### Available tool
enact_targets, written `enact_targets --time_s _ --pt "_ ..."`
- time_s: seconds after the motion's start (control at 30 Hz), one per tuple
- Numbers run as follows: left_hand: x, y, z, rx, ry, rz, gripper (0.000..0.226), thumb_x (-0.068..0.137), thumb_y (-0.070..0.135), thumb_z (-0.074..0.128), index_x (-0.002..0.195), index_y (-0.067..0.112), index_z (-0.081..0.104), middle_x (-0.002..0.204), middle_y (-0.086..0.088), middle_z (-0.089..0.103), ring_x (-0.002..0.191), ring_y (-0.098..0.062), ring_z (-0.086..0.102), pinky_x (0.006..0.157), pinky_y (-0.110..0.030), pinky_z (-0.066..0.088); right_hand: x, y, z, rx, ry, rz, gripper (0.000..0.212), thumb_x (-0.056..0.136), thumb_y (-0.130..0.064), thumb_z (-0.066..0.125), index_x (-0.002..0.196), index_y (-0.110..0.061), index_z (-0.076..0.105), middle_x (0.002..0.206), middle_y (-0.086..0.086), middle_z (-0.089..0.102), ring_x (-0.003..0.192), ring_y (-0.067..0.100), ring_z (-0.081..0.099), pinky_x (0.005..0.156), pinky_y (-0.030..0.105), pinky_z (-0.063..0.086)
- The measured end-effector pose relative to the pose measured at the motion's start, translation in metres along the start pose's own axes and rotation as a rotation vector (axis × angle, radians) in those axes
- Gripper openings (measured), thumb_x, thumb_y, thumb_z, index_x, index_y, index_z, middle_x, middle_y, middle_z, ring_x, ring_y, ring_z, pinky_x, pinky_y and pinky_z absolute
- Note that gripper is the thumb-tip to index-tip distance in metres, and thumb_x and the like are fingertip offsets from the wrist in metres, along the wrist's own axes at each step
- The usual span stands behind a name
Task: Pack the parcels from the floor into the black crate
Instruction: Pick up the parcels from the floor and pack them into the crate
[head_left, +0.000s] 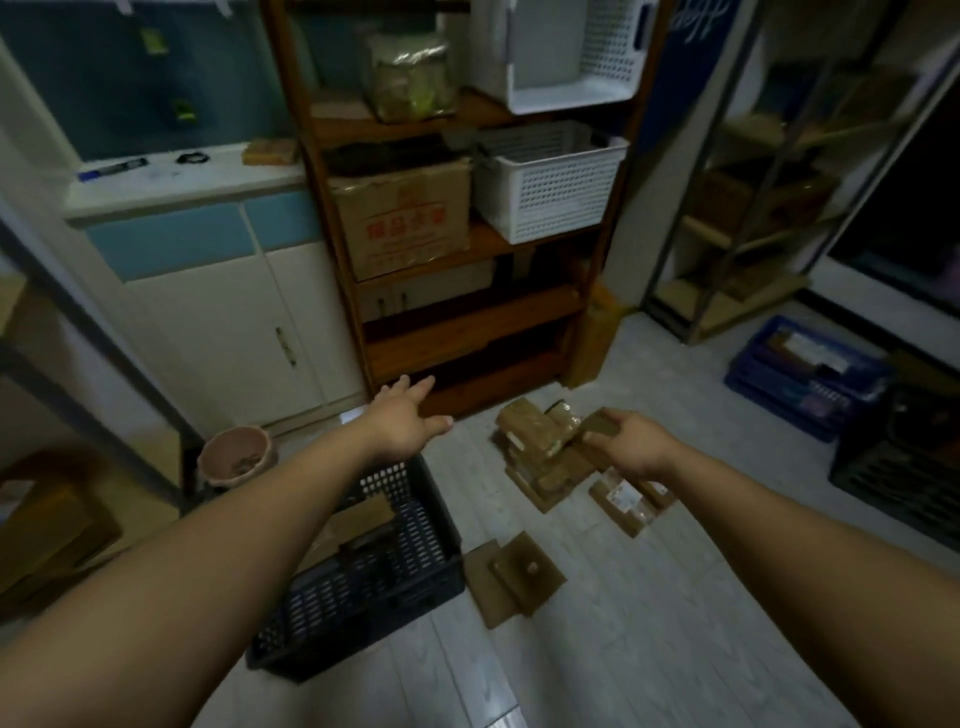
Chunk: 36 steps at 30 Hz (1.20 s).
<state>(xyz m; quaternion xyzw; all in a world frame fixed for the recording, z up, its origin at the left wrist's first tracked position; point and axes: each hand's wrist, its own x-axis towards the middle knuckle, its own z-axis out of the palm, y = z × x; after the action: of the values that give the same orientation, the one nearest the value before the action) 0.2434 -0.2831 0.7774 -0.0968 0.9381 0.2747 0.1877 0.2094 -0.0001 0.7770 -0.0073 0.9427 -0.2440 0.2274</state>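
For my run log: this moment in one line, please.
left hand: open; right hand: gripping parcel; black crate: parcels inside; other parcels: on floor

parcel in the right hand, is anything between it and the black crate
Nothing visible blocks it. The right hand holds the parcel above the pile; only bare floor lies between it and the black crate, whose top is open. The left hand reaches open past the crate's far edge.
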Motion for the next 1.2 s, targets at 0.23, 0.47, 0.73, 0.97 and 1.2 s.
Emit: enact_targets --time_s 0.23,0.47,0.73,0.97,1.2 --pt "0.031 0.125 0.05 -0.222 0.004 -0.029 0.072 0.092 0.049 0.05 0.15 0.03 0.014 0.16 -0.005 0.007 0.145 -0.03 0.013 0.117 -0.044 0.019 0.006 0.128 -0.087 0.048 0.035 0.054 0.064 0.097 -0.039 0.049 0.15 -0.012 0.026 0.155 0.008 0.029 0.139 0.026 0.034 0.109 0.031 0.029" --pt "0.062 0.201 0.109 -0.307 -0.045 -0.092 0.069 0.094 0.041 0.051 0.151 0.025 0.015 0.158 -0.007 0.016 0.143 -0.03 0.022 0.116 -0.042 0.023 0.032 0.227 -0.15 0.088 0.072 0.164 0.066 0.095 -0.04 0.052 0.15 -0.013 0.028 0.156 0.008 0.028 0.14 0.026 0.032 0.113 0.034 0.025" --pt "0.132 0.196 0.108 -0.233 -0.061 -0.12 0.072 0.093 0.043 0.05 0.151 0.022 0.013 0.159 -0.008 0.01 0.144 -0.03 0.017 0.117 -0.044 0.019 0.106 0.223 -0.151 0.152 -0.014 0.144 0.064 0.097 -0.035 0.051 0.151 -0.012 0.024 0.152 0.012 0.034 0.129 0.025 0.045 0.09 0.025 0.035" --pt "0.222 0.186 0.102 -0.349 -0.093 -0.208 0.071 0.095 0.037 0.05 0.151 0.016 0.013 0.159 -0.007 0.014 0.144 -0.028 0.02 0.115 -0.039 0.02 0.181 0.209 -0.165 0.131 -0.103 0.196 0.066 0.096 -0.037 0.052 0.151 -0.012 0.024 0.153 0.01 0.033 0.133 0.025 0.042 0.101 0.027 0.035" --pt "0.27 0.164 0.091 -0.399 -0.116 -0.286 0.071 0.095 0.034 0.052 0.151 0.015 0.013 0.159 -0.008 0.013 0.138 -0.025 0.032 0.108 -0.034 0.031 0.256 0.195 -0.168 0.121 -0.183 0.225 0.069 0.096 -0.038 0.053 0.151 -0.009 0.023 0.153 0.011 0.032 0.135 0.025 0.039 0.105 0.026 0.032"
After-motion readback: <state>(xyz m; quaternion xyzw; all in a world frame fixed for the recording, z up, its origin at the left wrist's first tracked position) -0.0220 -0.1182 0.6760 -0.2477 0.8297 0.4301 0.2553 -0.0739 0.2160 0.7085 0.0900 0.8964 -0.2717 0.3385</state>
